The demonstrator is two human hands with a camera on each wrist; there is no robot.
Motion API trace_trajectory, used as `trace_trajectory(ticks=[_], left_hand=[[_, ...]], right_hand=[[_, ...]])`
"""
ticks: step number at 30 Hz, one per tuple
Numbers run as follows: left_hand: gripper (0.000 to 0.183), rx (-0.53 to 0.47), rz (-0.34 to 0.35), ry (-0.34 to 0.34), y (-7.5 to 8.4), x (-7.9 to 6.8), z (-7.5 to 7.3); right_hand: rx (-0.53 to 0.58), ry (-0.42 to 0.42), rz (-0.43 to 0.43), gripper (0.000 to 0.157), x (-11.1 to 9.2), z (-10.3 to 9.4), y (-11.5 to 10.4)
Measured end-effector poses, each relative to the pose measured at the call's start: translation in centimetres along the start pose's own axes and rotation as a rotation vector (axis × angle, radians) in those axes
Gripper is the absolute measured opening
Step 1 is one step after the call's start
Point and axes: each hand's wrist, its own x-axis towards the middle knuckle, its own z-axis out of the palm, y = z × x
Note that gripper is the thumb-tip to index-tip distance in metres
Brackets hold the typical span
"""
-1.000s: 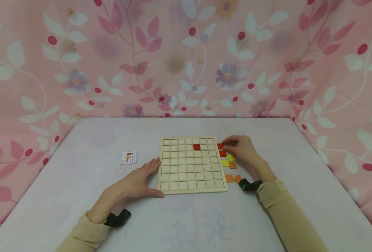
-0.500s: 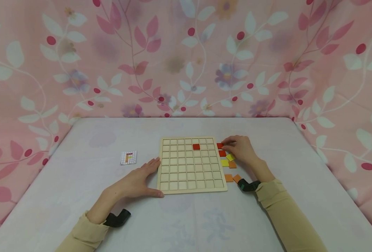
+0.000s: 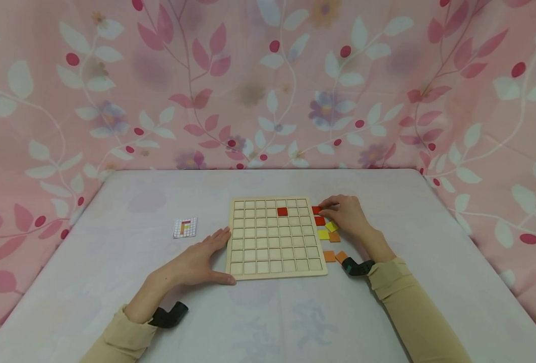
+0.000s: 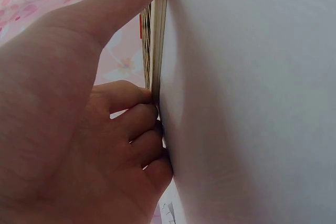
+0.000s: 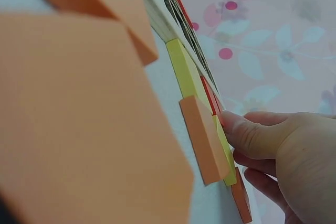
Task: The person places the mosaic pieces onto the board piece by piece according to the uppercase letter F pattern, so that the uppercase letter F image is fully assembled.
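A pale wooden grid board (image 3: 268, 276) lies on the white table. One red tile (image 3: 282, 212) sits in a cell of its second row from the back. My left hand (image 3: 195, 262) steadies the board, its spread fingers along the left edge and its thumb at the near left corner. At the board's far right edge, my right hand (image 3: 347, 214) pinches another red tile (image 3: 316, 209) between thumb and fingers, low by the table. Just nearer lies a further red tile (image 3: 319, 221). In the right wrist view the thumb (image 5: 247, 132) covers part of the tiles behind it.
Along the board's right side lie yellow tiles (image 3: 324, 235) and orange tiles (image 3: 329, 256), some beneath the right wrist. A small pattern card (image 3: 185, 228) with a coloured grid lies left of the board. A floral cloth (image 3: 268, 101) hangs behind the table.
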Motion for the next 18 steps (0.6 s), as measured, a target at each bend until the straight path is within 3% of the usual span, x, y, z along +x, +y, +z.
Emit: trace_trajectory(ticks=[7,12,18], left_hand=[[0.119,-0.002,0.001,0.003,-0.2,0.0,0.2],[0.12,0.0,0.001,0.007,-0.2,0.0,0.1],[0.12,0.006,-0.004,0.008,-0.1,-0.1,0.0]], right_hand=[[-0.006,0.001,0.023,0.019,-0.1,-0.2,0.0],[0.104,-0.012,0.152,0.021,-0.2,-0.8,-0.1],[0.107,0.031,0.081,0.022,-0.2,-1.4,-1.1]])
